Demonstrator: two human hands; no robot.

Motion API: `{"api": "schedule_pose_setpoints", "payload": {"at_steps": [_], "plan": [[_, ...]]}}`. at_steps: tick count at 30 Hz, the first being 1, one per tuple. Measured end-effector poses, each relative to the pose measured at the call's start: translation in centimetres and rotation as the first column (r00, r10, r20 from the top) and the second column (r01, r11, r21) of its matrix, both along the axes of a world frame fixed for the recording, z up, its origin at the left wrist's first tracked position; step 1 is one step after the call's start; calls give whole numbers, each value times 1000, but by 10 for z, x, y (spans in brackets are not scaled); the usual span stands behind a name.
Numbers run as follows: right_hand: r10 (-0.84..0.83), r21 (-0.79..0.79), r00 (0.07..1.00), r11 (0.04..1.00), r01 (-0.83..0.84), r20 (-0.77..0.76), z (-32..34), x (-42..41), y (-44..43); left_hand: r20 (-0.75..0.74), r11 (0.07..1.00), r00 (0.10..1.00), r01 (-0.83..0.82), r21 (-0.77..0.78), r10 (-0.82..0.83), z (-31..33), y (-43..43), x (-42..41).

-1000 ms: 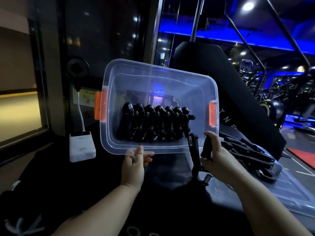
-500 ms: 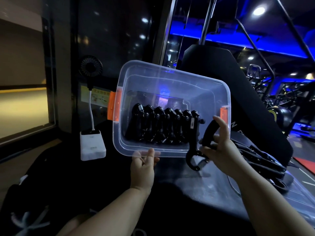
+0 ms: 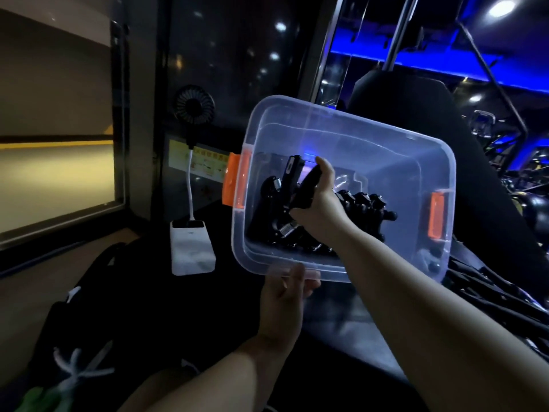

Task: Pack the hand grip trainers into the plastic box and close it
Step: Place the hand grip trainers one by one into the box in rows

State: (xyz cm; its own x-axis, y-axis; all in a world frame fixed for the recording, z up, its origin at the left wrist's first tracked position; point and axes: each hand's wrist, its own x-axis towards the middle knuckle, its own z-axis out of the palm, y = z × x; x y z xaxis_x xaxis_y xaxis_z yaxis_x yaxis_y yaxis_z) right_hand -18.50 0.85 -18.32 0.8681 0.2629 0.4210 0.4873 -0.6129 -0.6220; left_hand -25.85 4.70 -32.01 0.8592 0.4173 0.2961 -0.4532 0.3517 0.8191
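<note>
Closest to me, low on the left, lies a dark bag [image 3: 89, 292] on the dark top. My left hand [image 3: 285, 295] is just past it. Its fingers are curled round the near rim of the plastic box [image 3: 386, 150] and pinch it, and I can see the fingertips through the clear plastic. The box is held up and tipped, so its open side faces me. It has an orange latch [image 3: 236, 181] on the left end and another orange latch [image 3: 435, 217] on the right end.

My right hand [image 3: 319, 203] reaches inside the box. Its fingers are wrapped tight round one black hand grip trainer [image 3: 292, 182], with the metal spring end pointing down. This trainer is at the left end of the box. A row of trainers [image 3: 365, 206] is packed side by side in the box, to the right of my hand.

Outside the box, on the right, more loose trainers [image 3: 490, 289] lie in a pile.

Left of the box sits a white power bank [image 3: 191, 251]. A small fan [image 3: 194, 105] stands up from it on a white stalk.

Far back on the right I see blue lights [image 3: 445, 59] and dark gym machines.
</note>
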Motion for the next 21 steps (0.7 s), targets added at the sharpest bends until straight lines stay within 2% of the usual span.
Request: {"api": "schedule_pose_setpoints", "payload": {"at_steps": [4,9,13,17,21], "plan": [[1,-85,999,996,2,41,-9,14,33,8,1000,1000,4,23,-4,-2,1,2],[3,-130,1000,992,-7,-26,-23,28,56,6,1000,1000,4,23,-4,-3,2,2],[-24,-244,1000,969,27,14,-30,41,67,12,1000,1000,9,10,-9,-8,3,5],[-24,-434,989,897,87,149,-29,49,68,51,1000,998,31,0,-31,-11,4,7],[12,-612,878,722,323,478,-28,56,66,95,997,993,67,-38,-63,-13,4,9]]}}
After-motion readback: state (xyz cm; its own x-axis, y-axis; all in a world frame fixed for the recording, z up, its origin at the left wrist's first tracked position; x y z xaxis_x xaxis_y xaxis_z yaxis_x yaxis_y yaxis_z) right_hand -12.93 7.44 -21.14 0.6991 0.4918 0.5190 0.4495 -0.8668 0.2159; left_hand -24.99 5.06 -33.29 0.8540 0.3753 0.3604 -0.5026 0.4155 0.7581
